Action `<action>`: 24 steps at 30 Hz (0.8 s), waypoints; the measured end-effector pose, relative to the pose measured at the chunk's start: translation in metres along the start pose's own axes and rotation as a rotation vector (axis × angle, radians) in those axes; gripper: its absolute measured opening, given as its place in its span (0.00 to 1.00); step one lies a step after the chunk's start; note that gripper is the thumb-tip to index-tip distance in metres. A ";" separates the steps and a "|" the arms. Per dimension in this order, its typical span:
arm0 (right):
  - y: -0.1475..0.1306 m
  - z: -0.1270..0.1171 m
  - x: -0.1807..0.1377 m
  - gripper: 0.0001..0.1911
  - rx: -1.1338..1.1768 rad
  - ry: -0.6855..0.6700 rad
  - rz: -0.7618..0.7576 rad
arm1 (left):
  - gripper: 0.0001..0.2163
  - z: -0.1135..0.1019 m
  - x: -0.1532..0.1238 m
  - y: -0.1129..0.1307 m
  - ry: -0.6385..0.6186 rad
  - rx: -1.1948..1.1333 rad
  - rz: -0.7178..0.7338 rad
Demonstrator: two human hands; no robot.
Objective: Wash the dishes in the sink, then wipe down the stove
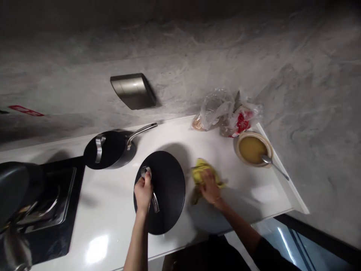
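Note:
My left hand (143,191) is closed around the metal handle of a round black lid (170,188). Whatever is beneath the lid is hidden from above. To the right, my right hand (209,187) presses a crumpled yellow cloth (200,168) onto the white countertop (113,210). The fingers bend over the cloth, and that hand is slightly blurred. Lid and cloth are a short gap apart.
A lidded black saucepan (113,150) stands behind on the left, its handle toward the wall. Farther left, a dark pan (17,188) is on the stove (62,226). Plastic bags (217,109) and a bowl of yellow liquid (252,150) with a spoon (272,163) occupy the right corner.

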State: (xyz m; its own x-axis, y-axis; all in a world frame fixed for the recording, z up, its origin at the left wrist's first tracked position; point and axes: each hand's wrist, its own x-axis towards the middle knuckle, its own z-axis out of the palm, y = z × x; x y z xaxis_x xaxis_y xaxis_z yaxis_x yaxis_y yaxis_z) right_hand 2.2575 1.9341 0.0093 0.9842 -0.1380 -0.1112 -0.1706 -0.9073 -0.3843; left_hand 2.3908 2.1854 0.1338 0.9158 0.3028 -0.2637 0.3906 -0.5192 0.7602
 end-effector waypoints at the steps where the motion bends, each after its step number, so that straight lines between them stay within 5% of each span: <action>1: 0.025 -0.009 -0.010 0.32 -0.051 0.064 0.166 | 0.22 0.009 0.009 0.004 -0.025 0.042 0.032; 4: 0.072 -0.046 0.020 0.35 -0.148 0.132 0.433 | 0.22 0.037 0.036 0.018 -0.054 0.175 0.131; 8: 0.080 -0.082 0.111 0.35 -0.130 0.087 0.479 | 0.20 0.072 0.068 0.039 -0.028 0.336 0.203; 10: 0.082 -0.084 0.124 0.34 -0.127 0.068 0.412 | 0.19 0.089 0.080 0.049 -0.008 0.359 0.207; 12: 0.088 -0.078 0.096 0.33 -0.122 0.038 0.290 | 0.18 0.103 0.088 0.057 0.023 0.365 0.211; 16: 0.121 -0.056 -0.039 0.35 -0.107 -0.018 0.171 | 0.18 0.121 0.093 0.061 0.030 0.407 0.203; 20: 0.185 -0.058 -0.138 0.33 -0.177 0.058 0.615 | 0.19 0.126 0.093 0.057 0.004 0.432 0.195; 24: 0.219 -0.075 -0.136 0.34 -0.237 0.203 0.939 | 0.18 0.127 0.094 0.057 0.014 0.416 0.160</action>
State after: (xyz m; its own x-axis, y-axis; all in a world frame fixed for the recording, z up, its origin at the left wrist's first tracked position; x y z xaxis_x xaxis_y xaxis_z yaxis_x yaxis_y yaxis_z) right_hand 2.0898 1.7246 0.0088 0.4473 -0.8877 -0.1089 -0.8940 -0.4474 -0.0249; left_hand 2.5106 2.0829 0.0769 0.9675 0.2019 -0.1519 0.2510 -0.8370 0.4863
